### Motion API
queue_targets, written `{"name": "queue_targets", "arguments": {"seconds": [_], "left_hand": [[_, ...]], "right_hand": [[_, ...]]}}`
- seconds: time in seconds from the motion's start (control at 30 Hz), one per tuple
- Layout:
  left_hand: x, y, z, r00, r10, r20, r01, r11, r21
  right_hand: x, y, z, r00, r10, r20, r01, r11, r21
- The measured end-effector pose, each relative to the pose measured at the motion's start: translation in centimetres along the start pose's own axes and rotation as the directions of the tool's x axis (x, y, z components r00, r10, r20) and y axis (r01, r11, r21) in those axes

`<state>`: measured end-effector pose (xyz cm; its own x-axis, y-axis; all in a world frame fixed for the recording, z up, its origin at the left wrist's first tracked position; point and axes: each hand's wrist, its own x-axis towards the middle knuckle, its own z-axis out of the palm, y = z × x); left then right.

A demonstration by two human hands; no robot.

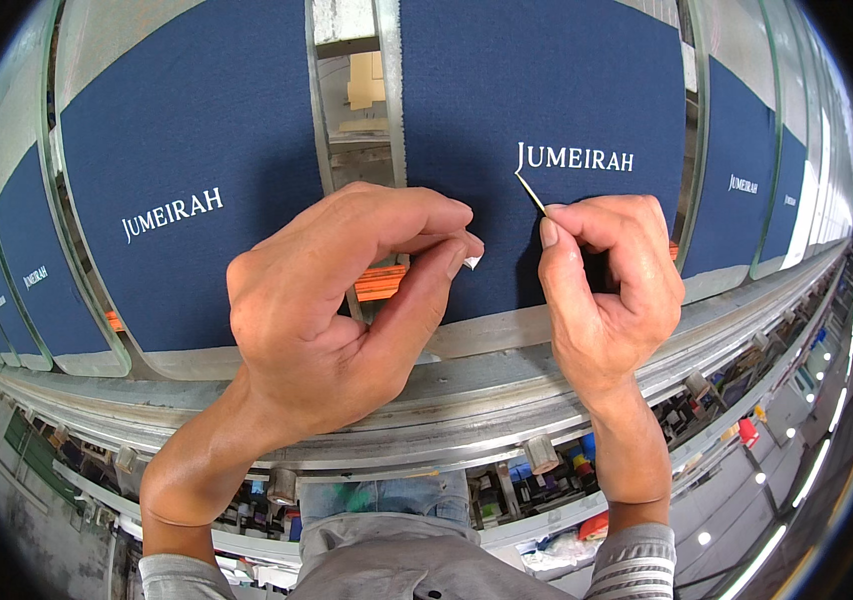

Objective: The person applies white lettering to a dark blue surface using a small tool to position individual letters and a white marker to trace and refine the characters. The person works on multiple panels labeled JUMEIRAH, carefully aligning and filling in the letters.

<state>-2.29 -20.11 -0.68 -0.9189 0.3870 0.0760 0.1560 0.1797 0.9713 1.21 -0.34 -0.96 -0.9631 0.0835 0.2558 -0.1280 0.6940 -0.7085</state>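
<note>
A dark blue fabric panel with raised-looking white lettering lies flat on a pallet in front of me. Between thumb and fingertips, my right hand pinches a thin pale pointed stick. The stick's tip meets the lower end of the first letter, at the lettering's left. My left hand is closed in a pinch over the panel's left edge, lower than the lettering. A small white scrap, like tissue or cloth, pokes out from its fingertips; most of it is hidden.
Another blue panel with similar lettering lies on the pallet to the left, across a gap. More pallets with blue panels continue both ways. A metal rail runs along the near side. Orange pieces show beneath the gap.
</note>
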Motion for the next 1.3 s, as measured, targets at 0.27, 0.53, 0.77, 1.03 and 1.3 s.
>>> {"name": "queue_targets", "arguments": {"seconds": [0.27, 0.53, 0.77, 1.03, 1.3], "left_hand": [[0.0, 0.1, -0.1, 1.000, -0.009, 0.006, 0.009, 1.000, 0.005], [0.0, 0.1, -0.1, 1.000, -0.018, 0.002, 0.018, 1.000, -0.004], [-0.1, 0.1, 0.0, 0.999, -0.025, -0.030, 0.024, 0.999, -0.041], [-0.1, 0.2, 0.0, 0.997, -0.070, -0.025, 0.069, 0.997, -0.033], [0.0, 0.4, -0.3, 0.995, -0.095, -0.007, 0.094, 0.995, -0.025]], "right_hand": [[0.0, 0.1, 0.1, 1.000, -0.013, -0.006, 0.014, 1.000, 0.009], [-0.4, -0.4, -0.1, 0.975, 0.194, -0.103, -0.174, 0.969, 0.177], [-0.5, 0.4, -2.1, 0.922, 0.312, -0.231, -0.144, 0.827, 0.543], [-0.2, -2.5, 0.0, 0.869, 0.496, -0.004, -0.329, 0.583, 0.743], [-1.0, -2.1, 1.6, 0.929, 0.360, -0.089, -0.256, 0.797, 0.546]]}}
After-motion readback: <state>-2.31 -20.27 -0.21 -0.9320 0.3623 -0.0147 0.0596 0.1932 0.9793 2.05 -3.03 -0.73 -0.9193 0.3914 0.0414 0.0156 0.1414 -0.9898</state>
